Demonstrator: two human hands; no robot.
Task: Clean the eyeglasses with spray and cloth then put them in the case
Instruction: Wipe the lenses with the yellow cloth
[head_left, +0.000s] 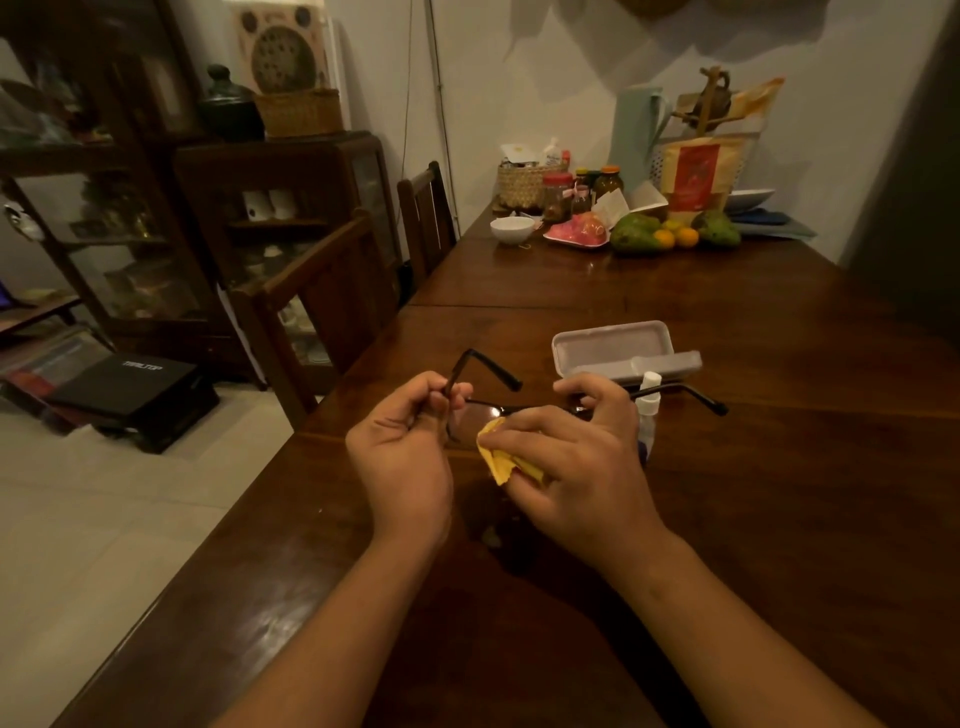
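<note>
Worktop (779, 467) of dark polished wood runs away from you, with both of your forearms reaching out over it. Your left hand (405, 452) is curled, its fingers (441, 400) and thumb pinching the left end of the eyeglasses (485, 405) at the hinge, so the frame is held up off the wood. Your right hand (576, 457) is curled as well, its fingers (519, 423) closed round the yellow cloth (501, 460) and pressing it against the lens nearest your left hand; its forefinger hooks over the frame near the bridge. Just beyond your hands the grey case (613, 345) lies open on the worktop, hollow side up. The eyeglasses are dark-framed, both temples unfolded and pointing away from you, the right one reaching past your right hand. The spray bottle (649, 402) stands upright just behind that hand, between it and the case, its white cap showing and its lower part half hidden by your knuckles; the right temple crosses it in view. The cloth is bunched, with one folded corner sticking out below your fingers.
</note>
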